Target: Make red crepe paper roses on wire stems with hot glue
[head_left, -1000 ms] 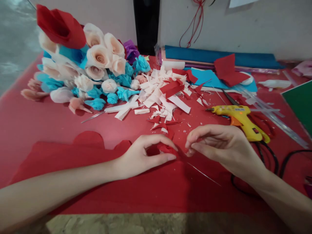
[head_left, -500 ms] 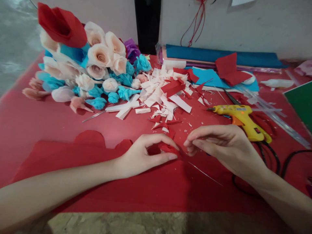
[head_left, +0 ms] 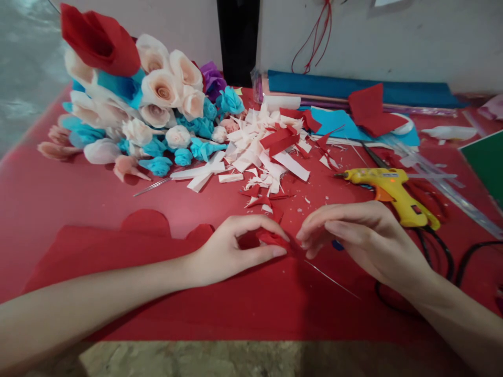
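My left hand [head_left: 239, 248] pinches a small piece of rolled red crepe paper [head_left: 272, 238] between thumb and fingers, low over the red table; part of it is hidden by the fingers. A thin wire [head_left: 332, 278] slants down to the right from near it; where its upper end joins cannot be made out against the red. Just right of the paper, my right hand [head_left: 353, 235] hovers with curved fingers, the thumb apart from them and nothing visible in between. Flat red crepe paper sheets [head_left: 98, 251] lie beneath and beside my left forearm.
A yellow glue gun [head_left: 393, 191] with a black cord lies beyond my right hand. White and red paper scraps [head_left: 271, 152] are heaped mid-table. Many paper flowers [head_left: 161, 94] fill the back left. Blue paper [head_left: 353, 86] and clear glue sticks [head_left: 456, 183] lie at the right.
My right thumb has lifted away from the fingers, and the gap between them is wider. The left hand stays in place with the red paper.
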`<control>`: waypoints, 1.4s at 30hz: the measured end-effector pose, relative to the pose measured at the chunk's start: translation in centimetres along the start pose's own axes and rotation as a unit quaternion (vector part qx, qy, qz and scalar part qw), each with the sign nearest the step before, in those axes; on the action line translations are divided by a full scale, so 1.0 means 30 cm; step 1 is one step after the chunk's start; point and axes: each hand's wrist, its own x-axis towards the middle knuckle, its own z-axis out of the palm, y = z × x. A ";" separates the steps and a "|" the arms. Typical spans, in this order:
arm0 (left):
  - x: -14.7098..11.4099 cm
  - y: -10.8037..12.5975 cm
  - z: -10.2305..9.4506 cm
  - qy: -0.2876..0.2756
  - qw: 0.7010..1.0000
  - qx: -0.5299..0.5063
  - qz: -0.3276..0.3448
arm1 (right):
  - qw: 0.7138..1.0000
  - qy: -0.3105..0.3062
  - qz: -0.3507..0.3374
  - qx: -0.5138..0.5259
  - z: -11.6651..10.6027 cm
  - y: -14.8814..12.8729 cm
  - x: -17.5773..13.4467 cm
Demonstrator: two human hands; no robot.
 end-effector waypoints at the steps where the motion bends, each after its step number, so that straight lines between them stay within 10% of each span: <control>1: -0.001 0.000 0.000 0.000 1.000 0.000 0.000 | 1.000 0.004 0.001 -0.003 0.002 -0.001 0.001; 18: 0.007 0.006 0.000 0.009 1.000 0.014 0.006 | 0.996 0.064 0.015 -0.057 0.012 -0.006 -0.002; 42: 0.009 0.000 0.000 0.004 1.000 -0.002 0.010 | 0.999 -0.004 -0.011 0.035 -0.010 -0.002 -0.009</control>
